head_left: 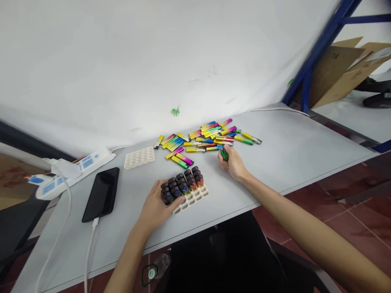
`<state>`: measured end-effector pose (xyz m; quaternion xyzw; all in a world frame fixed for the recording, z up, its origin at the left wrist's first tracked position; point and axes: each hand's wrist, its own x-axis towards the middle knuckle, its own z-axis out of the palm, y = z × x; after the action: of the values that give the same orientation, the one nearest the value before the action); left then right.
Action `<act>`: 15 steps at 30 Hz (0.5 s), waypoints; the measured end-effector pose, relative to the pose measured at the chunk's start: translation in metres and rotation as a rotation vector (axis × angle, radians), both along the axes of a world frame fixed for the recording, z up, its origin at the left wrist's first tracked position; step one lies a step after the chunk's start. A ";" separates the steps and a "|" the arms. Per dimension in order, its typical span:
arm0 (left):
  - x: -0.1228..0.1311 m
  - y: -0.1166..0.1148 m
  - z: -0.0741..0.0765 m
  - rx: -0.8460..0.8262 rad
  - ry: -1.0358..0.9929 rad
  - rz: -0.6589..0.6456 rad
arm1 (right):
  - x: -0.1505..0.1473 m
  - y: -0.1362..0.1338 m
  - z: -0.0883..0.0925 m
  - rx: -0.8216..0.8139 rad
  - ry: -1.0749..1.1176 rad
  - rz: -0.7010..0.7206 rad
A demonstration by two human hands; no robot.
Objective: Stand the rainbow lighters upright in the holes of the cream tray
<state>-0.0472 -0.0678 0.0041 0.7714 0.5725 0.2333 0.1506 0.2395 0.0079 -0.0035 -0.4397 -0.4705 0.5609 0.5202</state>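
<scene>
A white slotted tray [199, 197] lies near the table's front edge. Several black-topped lighters [183, 183] stand upright in its far rows, while the near slots show bare. My left hand [155, 209] wraps the tray's left end, thumb along the near side and fingers partly hidden behind the lighters. To the right of the tray, my right hand [234, 162] is closed around a green lighter [224, 154], mostly covered by the fingers. Just beyond that hand, many shiny multicoloured lighters [210, 132] lie in a loose pile by the wall.
A second white slotted tray [139, 158] lies at the back left. Nearby are a black phone [101, 194] with a white cable and a white power strip [79, 171]. A blue metal frame [317, 51] and cardboard boxes [339, 69] stand at the right.
</scene>
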 end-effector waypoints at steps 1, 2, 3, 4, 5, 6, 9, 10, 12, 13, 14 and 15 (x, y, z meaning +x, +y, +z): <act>0.000 -0.001 0.001 -0.001 -0.007 0.005 | -0.001 -0.001 0.000 0.012 -0.011 -0.004; 0.000 -0.002 0.001 0.000 -0.011 0.013 | -0.001 -0.002 0.001 0.040 -0.035 -0.010; -0.001 -0.003 0.001 0.000 -0.012 0.025 | -0.002 -0.004 0.001 0.079 -0.070 -0.017; -0.002 -0.006 0.001 -0.004 -0.008 0.040 | -0.002 -0.006 0.002 0.125 -0.114 -0.026; -0.004 -0.009 0.001 -0.012 -0.002 0.056 | -0.003 -0.008 0.002 0.168 -0.168 -0.035; -0.006 -0.012 0.000 -0.023 0.002 0.071 | -0.003 -0.011 0.003 0.206 -0.229 -0.043; -0.011 -0.024 -0.004 -0.046 0.019 0.094 | -0.002 -0.023 0.004 0.309 -0.414 -0.072; -0.013 -0.027 -0.005 -0.044 0.027 0.094 | -0.002 -0.029 0.005 0.343 -0.470 -0.089; -0.014 -0.031 -0.006 -0.032 0.042 0.081 | -0.002 -0.043 0.011 0.398 -0.553 -0.127; -0.014 -0.032 -0.006 -0.028 0.048 0.070 | -0.002 -0.051 0.015 0.416 -0.579 -0.139; -0.014 -0.032 -0.006 -0.025 0.051 0.060 | -0.004 -0.059 0.021 0.429 -0.593 -0.141; -0.013 -0.032 -0.006 -0.025 0.054 0.051 | -0.006 -0.068 0.028 0.445 -0.594 -0.120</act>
<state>-0.0605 -0.1002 -0.0018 0.7606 0.5987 0.2093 0.1386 0.2339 -0.0605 0.0244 -0.4863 -0.6847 0.2615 0.4757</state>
